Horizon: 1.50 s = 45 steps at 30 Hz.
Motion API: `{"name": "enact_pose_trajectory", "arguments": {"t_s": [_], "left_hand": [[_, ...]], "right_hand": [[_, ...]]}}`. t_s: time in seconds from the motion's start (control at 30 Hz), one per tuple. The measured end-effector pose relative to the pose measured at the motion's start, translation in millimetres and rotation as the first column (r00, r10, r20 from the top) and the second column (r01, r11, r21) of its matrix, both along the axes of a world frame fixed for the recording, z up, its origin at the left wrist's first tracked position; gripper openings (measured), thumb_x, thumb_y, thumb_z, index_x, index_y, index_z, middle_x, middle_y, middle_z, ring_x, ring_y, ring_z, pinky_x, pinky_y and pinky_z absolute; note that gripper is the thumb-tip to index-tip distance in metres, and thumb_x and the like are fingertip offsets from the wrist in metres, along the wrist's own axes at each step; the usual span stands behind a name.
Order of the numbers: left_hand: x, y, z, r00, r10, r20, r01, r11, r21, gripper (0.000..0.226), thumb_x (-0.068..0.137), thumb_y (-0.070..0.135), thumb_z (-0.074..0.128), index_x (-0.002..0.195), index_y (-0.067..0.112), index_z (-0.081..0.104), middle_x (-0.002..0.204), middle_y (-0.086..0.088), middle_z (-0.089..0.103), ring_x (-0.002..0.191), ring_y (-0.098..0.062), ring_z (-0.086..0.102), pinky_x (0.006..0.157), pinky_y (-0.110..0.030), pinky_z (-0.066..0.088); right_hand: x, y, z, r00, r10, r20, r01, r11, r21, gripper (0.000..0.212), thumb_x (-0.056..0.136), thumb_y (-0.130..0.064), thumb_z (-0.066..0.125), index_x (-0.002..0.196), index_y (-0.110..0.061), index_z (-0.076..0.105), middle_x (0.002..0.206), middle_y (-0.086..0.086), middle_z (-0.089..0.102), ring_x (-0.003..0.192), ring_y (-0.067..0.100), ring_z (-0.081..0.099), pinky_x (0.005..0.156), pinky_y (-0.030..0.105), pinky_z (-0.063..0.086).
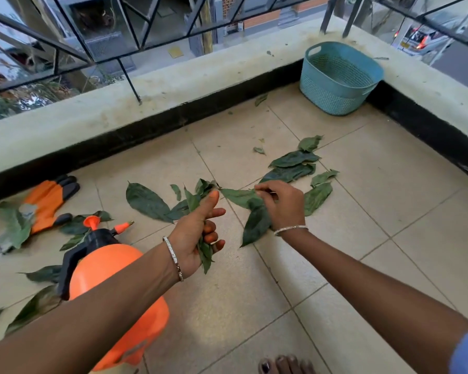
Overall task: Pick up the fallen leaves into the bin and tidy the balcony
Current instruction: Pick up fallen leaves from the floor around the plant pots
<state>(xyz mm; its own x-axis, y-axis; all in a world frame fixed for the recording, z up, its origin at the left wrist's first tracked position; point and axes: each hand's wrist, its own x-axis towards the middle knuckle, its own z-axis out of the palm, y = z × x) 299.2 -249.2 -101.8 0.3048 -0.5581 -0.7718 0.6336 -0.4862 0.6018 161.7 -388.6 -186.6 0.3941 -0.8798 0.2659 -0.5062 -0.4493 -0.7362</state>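
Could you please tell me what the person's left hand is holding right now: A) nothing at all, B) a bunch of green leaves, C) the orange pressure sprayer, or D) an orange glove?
B: the left hand grips a bunch of green leaves, while the orange gloves and pressure sprayer sit on the tiled floor.

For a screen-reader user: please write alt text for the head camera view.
A person's left hand grips a bunch of green leaves while the right hand pinches another leaf off the tiled balcony floor, where more lie scattered. A teal basket stands in the far corner; an orange spray bottle and orange gloves sit at left.
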Motion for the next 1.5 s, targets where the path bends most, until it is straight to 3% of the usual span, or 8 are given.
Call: {"name": "enact_pose_trajectory", "arguments": {"t_s": [0.23,0.43,0.6,0.77,0.87,1.03,1.23,1.5], "left_hand": [[-19,-10,7,0.992,0.004,-0.129,-0.011,0.998,-0.057,0.045,0.086,0.054,0.065,0.072,0.012,0.064,0.054,0.003,0.044,0.045,-0.01,0.039,0.048,-0.023,0.039],[-20,-16,-5,0.983,0.088,0.164,-0.096,0.995,0.04,0.038,0.105,0.028,0.042,0.073,0.011,0.052,0.065,-0.006,0.054,0.053,-0.016,0.048,0.047,-0.027,0.04],[-14,-7,-1,0.993,0.05,0.103,-0.048,0.999,-0.02,0.035,0.105,0.026,0.041,0.087,0.007,0.064,0.058,0.0,0.048,0.047,-0.011,0.048,0.042,-0.022,0.05],[-9,-3,4,0.996,0.058,0.074,-0.057,0.998,-0.023,0.037,0.098,0.038,0.053,0.085,0.006,0.063,0.05,0.002,0.031,0.042,-0.009,0.037,0.048,-0.026,0.055],[-4,0,11,0.998,0.059,0.018,-0.059,0.998,-0.014,0.039,0.095,0.043,0.057,0.082,0.007,0.061,0.051,0.002,0.027,0.041,-0.01,0.037,0.051,-0.029,0.057],[-1,6,8,0.999,0.022,0.025,-0.022,1.0,0.0,0.033,0.093,0.038,0.063,0.083,0.007,0.064,0.049,0.003,0.028,0.039,-0.009,0.037,0.052,-0.028,0.055],[-3,5,4,1.0,-0.012,-0.014,0.012,1.0,-0.015,0.055,0.083,0.052,0.069,0.11,0.004,0.067,0.052,0.004,0.027,0.04,-0.006,0.032,0.056,-0.029,0.055],[-8,-6,11,0.999,0.041,-0.018,-0.041,0.998,-0.043,0.037,0.091,0.046,0.062,0.086,0.009,0.067,0.064,-0.008,0.058,0.057,-0.022,0.057,0.059,-0.031,0.05]], "right_hand": [[3,97,56,0.94,0.19,0.284,-0.198,0.98,-0.001,0.008,0.081,-0.013,0.077,0.088,-0.012,0.074,0.093,-0.003,0.071,0.096,0.006,0.066,0.084,0.027,0.054],[-17,94,46,0.948,0.201,0.246,-0.197,0.98,-0.041,0.023,0.085,-0.035,0.069,0.096,-0.015,0.071,0.099,-0.003,0.063,0.1,0.013,0.058,0.085,0.027,0.046],[-39,16,-6,0.976,0.044,-0.215,-0.023,0.995,0.1,0.02,0.088,-0.017,0.06,0.108,-0.019,0.063,0.103,-0.003,0.062,0.102,0.019,0.056,0.09,0.037,0.049],[-33,-31,-29,0.718,0.263,-0.644,-0.181,0.964,0.193,0.059,0.09,-0.029,0.064,0.144,-0.027,0.04,0.141,0.004,0.046,0.126,0.028,0.043,0.105,0.043,0.04],[-21,-37,-31,0.65,0.176,-0.739,-0.133,0.984,0.117,0.049,0.09,-0.037,0.065,0.135,-0.028,0.048,0.137,0.002,0.05,0.126,0.027,0.042,0.103,0.044,0.035],[-22,-32,-25,0.795,0.053,-0.604,-0.013,0.997,0.07,0.025,0.084,-0.031,0.074,0.105,-0.025,0.062,0.102,-0.003,0.066,0.106,0.024,0.055,0.093,0.039,0.038],[-22,16,26,0.988,-0.138,0.069,0.127,0.982,0.138,0.014,0.081,-0.012,0.077,0.088,-0.015,0.065,0.081,-0.004,0.064,0.072,0.005,0.059,0.067,0.019,0.054],[-7,106,57,0.905,0.383,0.185,-0.355,0.92,-0.169,0.012,0.081,-0.017,0.075,0.086,-0.012,0.066,0.081,-0.004,0.062,0.077,0.01,0.054,0.071,0.023,0.042]]}}
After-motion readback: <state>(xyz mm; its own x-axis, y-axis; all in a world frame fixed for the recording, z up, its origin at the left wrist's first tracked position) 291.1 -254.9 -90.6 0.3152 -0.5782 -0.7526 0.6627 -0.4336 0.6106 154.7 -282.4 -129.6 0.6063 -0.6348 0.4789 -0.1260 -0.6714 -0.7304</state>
